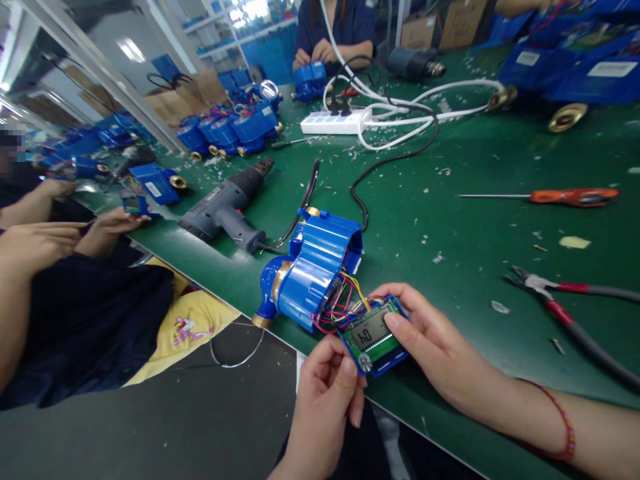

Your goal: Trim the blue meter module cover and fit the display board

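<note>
Between my two hands is a green circuit board with a small LCD screen, set in a blue plastic frame. My left hand pinches its lower left corner beside a round silver part. My right hand grips its right side, the thumb lying on the screen's edge. Red, yellow and white wires run from the board into an open blue housing. That housing belongs to a blue water meter with brass fittings, lying on its side at the table edge.
Left of the meter lies a grey heat gun. An orange screwdriver and red-and-black pliers are to the right. Behind are a white power strip and more blue meters. Co-workers' hands are at left and far side.
</note>
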### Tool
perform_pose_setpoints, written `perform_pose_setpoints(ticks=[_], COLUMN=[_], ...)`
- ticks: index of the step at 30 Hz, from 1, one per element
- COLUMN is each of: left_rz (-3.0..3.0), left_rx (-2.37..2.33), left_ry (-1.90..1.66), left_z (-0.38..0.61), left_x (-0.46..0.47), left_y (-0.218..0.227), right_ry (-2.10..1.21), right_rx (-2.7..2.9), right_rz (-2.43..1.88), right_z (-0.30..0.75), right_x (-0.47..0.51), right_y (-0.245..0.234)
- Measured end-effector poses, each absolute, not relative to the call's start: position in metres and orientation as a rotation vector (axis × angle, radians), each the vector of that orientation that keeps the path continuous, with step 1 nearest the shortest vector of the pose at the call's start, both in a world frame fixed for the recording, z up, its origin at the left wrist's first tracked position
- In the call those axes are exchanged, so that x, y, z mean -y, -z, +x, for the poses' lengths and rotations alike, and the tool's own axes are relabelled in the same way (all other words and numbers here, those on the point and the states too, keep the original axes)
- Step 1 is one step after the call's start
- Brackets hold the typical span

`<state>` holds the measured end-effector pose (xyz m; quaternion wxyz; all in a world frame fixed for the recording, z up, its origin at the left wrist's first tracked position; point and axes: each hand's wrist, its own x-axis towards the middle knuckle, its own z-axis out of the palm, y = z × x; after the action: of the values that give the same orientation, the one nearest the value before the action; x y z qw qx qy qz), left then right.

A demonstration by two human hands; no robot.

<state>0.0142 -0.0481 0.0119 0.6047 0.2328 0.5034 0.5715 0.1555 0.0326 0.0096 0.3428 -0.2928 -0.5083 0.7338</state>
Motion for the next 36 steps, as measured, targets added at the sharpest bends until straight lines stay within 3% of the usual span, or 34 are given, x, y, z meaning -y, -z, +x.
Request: perform_pose_setpoints(ticks=[9,18,36], left_rz=[0.347,1.098,0.816], left_rx=[-1.258,-1.677,-1.405], left_ry=[-1.498,-1.275,-1.397], left_z=[0.0,0.008,0.036], left_x=[0.062,0.062,0.014], left_y=[-0.018,-0.017,-0.019], right_ry=[-1.963,-1.838,-1.484], right_rx=[1.234,1.399,1.684], right_rz=[-0.734,-0.771,-1.001], right_z=[0.155,0.162,0.169], right_x=[-0.038,-0.06,-0.036], right_y=[-0.003,-0.023,-0.02])
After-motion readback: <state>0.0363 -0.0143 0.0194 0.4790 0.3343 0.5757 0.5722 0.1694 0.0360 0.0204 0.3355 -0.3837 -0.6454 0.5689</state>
